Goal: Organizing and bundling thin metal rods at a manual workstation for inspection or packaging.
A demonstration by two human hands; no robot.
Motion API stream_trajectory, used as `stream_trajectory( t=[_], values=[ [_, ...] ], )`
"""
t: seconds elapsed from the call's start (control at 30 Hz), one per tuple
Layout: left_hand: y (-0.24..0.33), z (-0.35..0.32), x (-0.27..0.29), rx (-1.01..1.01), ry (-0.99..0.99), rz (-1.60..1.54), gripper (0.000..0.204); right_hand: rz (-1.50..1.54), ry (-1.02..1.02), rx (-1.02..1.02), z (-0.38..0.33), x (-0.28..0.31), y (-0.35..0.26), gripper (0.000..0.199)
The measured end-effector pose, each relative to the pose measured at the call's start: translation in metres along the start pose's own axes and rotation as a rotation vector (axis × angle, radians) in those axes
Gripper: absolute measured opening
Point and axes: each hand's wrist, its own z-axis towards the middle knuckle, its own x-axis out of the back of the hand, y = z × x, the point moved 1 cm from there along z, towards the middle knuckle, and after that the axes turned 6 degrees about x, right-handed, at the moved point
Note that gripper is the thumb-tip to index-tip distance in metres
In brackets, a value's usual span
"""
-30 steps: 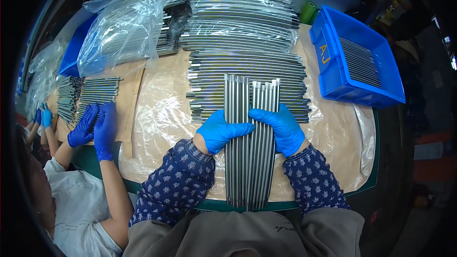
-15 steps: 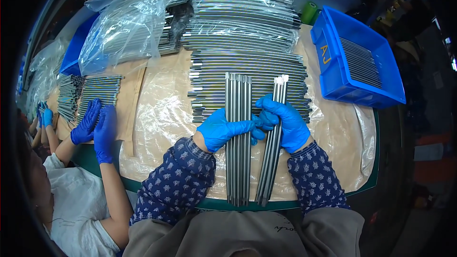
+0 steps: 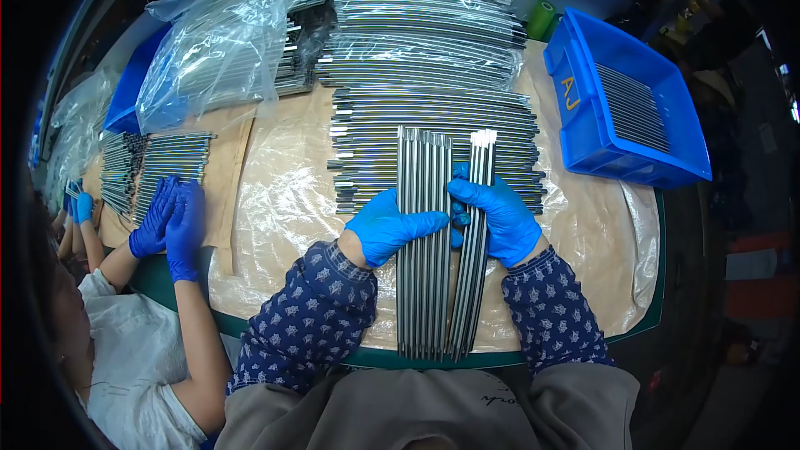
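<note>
In front of me, a wide bundle of shiny metal rods (image 3: pixel 423 283) stands lengthwise in my left hand (image 3: pixel 385 229), the thumb lying across its front. A narrower bundle of metal rods (image 3: pixel 473 275) is gripped by my right hand (image 3: pixel 502 221), its thumb in front and its fingers partly hidden behind. Both hands wear blue gloves. At the bottom the bundles come close together, and higher up a small gap parts them. Just beyond the hands, a layer of many similar rods (image 3: pixel 433 112) lies crosswise on the table.
A blue bin (image 3: pixel 575 146) holding rods stands at the right. More rods under clear plastic film (image 3: pixel 212 50) lie at the far left. A green roll (image 3: pixel 542 21) sits at the back. On my left, a co-worker's gloved hands (image 3: pixel 171 221) are close to smaller rods (image 3: pixel 175 158).
The left bundle has grown wider and the right one has moved closer to it. My right fingers have shifted from between the bundles to grip the right bundle.
</note>
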Motion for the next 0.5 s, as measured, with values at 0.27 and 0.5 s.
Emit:
stream_trajectory(
  t=[0.27, 0.5],
  values=[
    [0.001, -0.002, 0.008, 0.057, 0.009, 0.006, 0.040, -0.021, 0.010, 0.016, -0.002, 0.000, -0.003, 0.016],
    [0.008, -0.003, -0.002, 0.107, 0.076, 0.084, 0.038, 0.044, -0.010, 0.024, 0.000, 0.005, 0.000, 0.022]
  ],
)
